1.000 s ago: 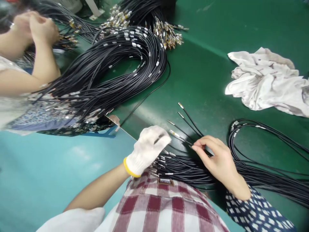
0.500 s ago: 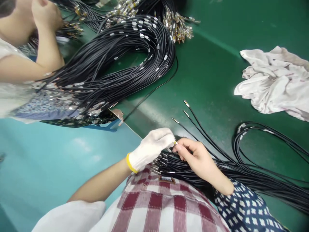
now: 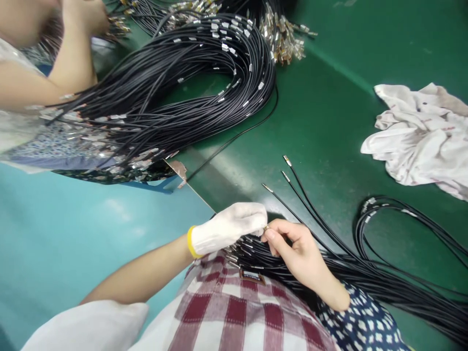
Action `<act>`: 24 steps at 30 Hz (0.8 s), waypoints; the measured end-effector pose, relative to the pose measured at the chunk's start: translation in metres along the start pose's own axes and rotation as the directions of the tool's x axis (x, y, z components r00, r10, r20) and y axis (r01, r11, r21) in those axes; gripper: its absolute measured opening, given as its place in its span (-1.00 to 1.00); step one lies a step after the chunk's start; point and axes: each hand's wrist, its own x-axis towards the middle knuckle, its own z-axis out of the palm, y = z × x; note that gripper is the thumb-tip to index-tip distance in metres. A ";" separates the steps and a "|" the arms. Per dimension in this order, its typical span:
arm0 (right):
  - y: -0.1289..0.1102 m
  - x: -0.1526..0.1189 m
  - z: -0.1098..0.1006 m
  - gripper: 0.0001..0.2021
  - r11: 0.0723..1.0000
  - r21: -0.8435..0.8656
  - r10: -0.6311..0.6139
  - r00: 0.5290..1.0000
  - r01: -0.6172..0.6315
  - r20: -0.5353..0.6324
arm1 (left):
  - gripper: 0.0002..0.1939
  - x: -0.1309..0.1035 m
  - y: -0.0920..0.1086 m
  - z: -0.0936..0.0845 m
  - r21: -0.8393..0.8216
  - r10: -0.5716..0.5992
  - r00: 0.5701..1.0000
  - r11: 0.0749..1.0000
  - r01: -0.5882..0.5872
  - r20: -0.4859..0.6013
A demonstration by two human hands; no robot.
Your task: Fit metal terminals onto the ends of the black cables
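My left hand, in a white glove with a yellow cuff, has its fingers pressed together round a small metal cable end. My bare right hand pinches the same end between thumb and forefinger, so the fingertips of both hands nearly touch. Below them a bundle of black cables with metal tips runs off to the right, partly hidden by my right hand. Three cable ends stick out of it onto the green table.
A big coil of black cables with white tags lies at the upper left, beside another person's arm. More metal connectors are behind it. White crumpled cloth lies at the right, above a smaller cable loop.
Both hands have shifted slightly down in view and stay together at the cable end. The surroundings have shifted a little as the camera moved.
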 end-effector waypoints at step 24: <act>0.002 -0.010 -0.004 -0.66 0.999 -0.032 0.021 0.999 -0.020 0.048 | -0.74 -0.002 0.009 0.005 0.053 -0.017 1.000 0.998 0.017 -0.010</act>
